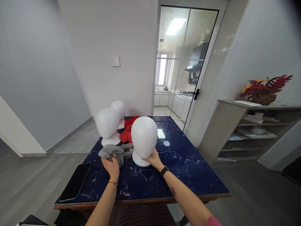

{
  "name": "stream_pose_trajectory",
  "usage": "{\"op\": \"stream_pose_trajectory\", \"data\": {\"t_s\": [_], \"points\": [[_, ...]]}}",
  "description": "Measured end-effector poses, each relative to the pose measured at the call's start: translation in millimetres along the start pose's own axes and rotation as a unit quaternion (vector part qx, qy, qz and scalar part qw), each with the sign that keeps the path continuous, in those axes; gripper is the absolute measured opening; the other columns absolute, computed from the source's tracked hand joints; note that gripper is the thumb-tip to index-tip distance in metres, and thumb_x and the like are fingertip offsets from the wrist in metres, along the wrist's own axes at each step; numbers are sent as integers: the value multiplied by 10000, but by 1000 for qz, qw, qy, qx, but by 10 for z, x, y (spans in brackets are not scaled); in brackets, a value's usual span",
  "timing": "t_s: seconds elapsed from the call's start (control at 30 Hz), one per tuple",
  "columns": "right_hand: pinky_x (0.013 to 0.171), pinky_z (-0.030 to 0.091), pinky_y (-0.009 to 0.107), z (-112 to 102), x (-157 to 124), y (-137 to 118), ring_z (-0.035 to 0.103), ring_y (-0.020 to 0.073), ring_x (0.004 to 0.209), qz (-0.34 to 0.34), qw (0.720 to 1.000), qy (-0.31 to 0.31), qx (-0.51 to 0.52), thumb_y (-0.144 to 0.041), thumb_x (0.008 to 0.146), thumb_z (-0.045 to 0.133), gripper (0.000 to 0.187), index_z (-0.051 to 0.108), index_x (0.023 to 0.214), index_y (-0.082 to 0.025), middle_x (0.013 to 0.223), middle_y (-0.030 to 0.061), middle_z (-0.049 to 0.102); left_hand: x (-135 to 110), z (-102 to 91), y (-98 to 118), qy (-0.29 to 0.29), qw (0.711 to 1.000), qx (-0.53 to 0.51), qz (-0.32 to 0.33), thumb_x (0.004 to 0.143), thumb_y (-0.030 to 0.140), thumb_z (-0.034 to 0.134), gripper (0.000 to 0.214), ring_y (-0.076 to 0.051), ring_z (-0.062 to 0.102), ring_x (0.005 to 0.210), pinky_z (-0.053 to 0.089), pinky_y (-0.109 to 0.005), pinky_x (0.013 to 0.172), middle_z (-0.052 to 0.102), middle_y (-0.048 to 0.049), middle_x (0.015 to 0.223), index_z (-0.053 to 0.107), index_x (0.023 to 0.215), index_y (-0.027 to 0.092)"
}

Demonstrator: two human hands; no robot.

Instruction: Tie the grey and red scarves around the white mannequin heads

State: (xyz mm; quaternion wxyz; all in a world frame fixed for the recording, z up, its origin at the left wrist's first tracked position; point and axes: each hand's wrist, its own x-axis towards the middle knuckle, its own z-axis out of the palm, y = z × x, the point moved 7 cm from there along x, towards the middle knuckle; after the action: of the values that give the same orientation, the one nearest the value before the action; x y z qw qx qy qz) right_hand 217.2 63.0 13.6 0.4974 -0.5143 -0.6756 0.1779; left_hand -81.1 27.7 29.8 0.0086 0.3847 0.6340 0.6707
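A white foam mannequin head (pixel 144 136) stands upright near the middle of the table. My right hand (pixel 155 160) is closed round its neck, just above the base. To the left, my left hand (pixel 111 166) grips the near edge of a crumpled grey cloth (pixel 113 151), its fingers partly hidden by the folds. The cloth lies between the held head and a second white mannequin head (pixel 108 124). Farther back stands a third mannequin head (pixel 118 108). Red cloth (pixel 127 131) lies bunched behind the grey one, partly covered by the nearest head.
The dark blue marbled table (pixel 183 169) has a wooden edge. A black smartphone (pixel 75 182) lies at its left front corner. Behind the table is a glass door (pixel 178 62); a shelf unit (pixel 232 125) with a flower basket (pixel 265 95) is on the right.
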Motion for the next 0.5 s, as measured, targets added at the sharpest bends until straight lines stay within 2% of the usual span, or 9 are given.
{"op": "stream_pose_trajectory", "data": {"t_s": [0.17,0.27,0.4,0.5], "points": [[876,443,422,8,-7,27,542,288,1067,-3,1000,2,-23,-369,539,774,738,487,1197,-197,1158,103,580,9,43,66,-15,1000,-5,1,700,191,521,275,-248,521,938,402,-447,884,497,-64,927,434,960,176],[889,438,417,21,-13,35,543,278,1073,-12,1000,-1,-5,-383,544,774,756,476,1213,-194,1164,103,584,-18,-36,94,-1,1000,-11,-9,689,152,502,294,-243,541,923,413,-433,871,519,-68,915,439,976,165],[898,436,428,32,26,40,544,277,1078,-14,1000,-6,15,-405,538,778,816,447,1255,-203,1188,107,577,-164,-342,225,41,999,-26,-12,682,136,506,337,-249,557,965,409,-435,896,560,-80,944,467,1016,155],[968,388,469,-94,21,-39,478,307,1176,-17,999,32,11,-454,510,780,953,371,1325,-180,1276,143,513,-259,-668,487,74,995,-67,8,691,159,532,275,-241,556,1018,384,-421,953,596,-76,968,542,966,158]]}}
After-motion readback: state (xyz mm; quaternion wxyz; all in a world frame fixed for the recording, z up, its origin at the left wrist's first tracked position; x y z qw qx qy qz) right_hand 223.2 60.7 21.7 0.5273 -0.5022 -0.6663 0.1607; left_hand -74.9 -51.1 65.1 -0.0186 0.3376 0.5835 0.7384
